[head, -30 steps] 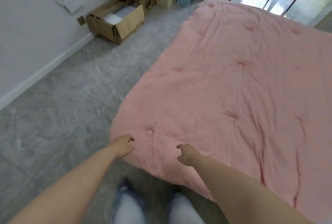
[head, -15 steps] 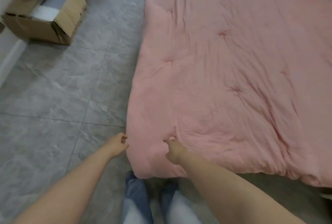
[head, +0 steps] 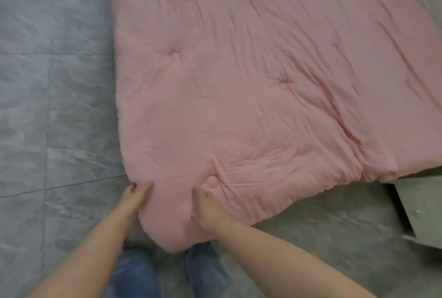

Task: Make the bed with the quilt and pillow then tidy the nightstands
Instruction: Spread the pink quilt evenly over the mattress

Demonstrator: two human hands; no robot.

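A pink tufted quilt [head: 251, 87] lies spread over the bed and fills most of the view. Its near corner [head: 172, 233] hangs down in front of my legs. My left hand [head: 135, 196] grips the left edge of that corner, fingers curled into the fabric. My right hand [head: 207, 209] grips the quilt a little to the right, thumb on top and fingers tucked under the fold. No pillow or nightstand is in view.
Grey marbled floor tiles [head: 52, 106] lie to the left of the bed. A grey-green bed sheet [head: 334, 221] shows below the quilt's near edge. A pale bed-frame corner [head: 421, 206] juts out at the lower right. My jeans [head: 134, 273] are at the bottom.
Both hands have gone from hovering at the quilt's corner to taking hold of it. The corner has been drawn toward me. My view has tipped down, so the cardboard box is out of sight.
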